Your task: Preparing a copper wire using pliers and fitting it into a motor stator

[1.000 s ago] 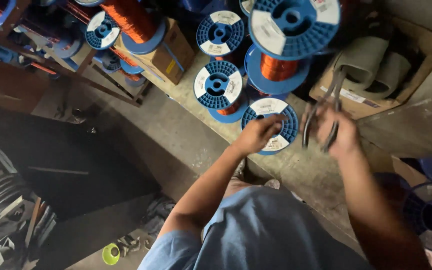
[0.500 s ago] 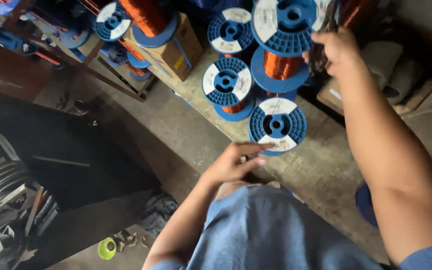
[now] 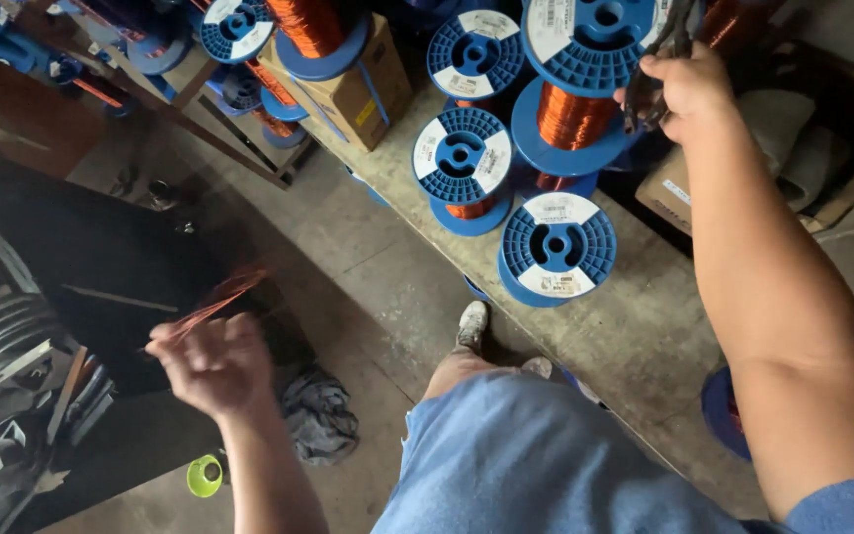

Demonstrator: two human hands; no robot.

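**Copper strands pinched in one fist, dark tool gripped in the other**

A thin bundle of copper wire (image 3: pixel 212 302) is held clenched in the left hand (image 3: pixel 212 364), the fingers curled tight round the strands, which fan up and to the right out of the fist against the dark panel (image 3: pixel 101 267) behind. The wire is blurred and its far end cannot be traced. Over on the other side, a dark plier-like tool (image 3: pixel 659 59) is grasped in the right hand (image 3: pixel 689 94), raised high beside the large blue spool (image 3: pixel 585 59) of copper winding; whether its jaws are open cannot be told.

By the look of it, the step in hand is the pulling out of a length of wire, with the cutting tool kept ready. For the next move, judged from this alone, the strands would need to be kept taut and the tool brought across to them, since the two hands are well apart.

Outward from there: a smaller blue spool (image 3: pixel 555 245) lies flat on the concrete ledge (image 3: pixel 635 336), another (image 3: pixel 462 163) just behind it. A cardboard box (image 3: pixel 348 84) is seen further back. Down on the floor, a grey rag (image 3: pixel 320 415) and a small green cup (image 3: pixel 204 476) lie near the left wrist.
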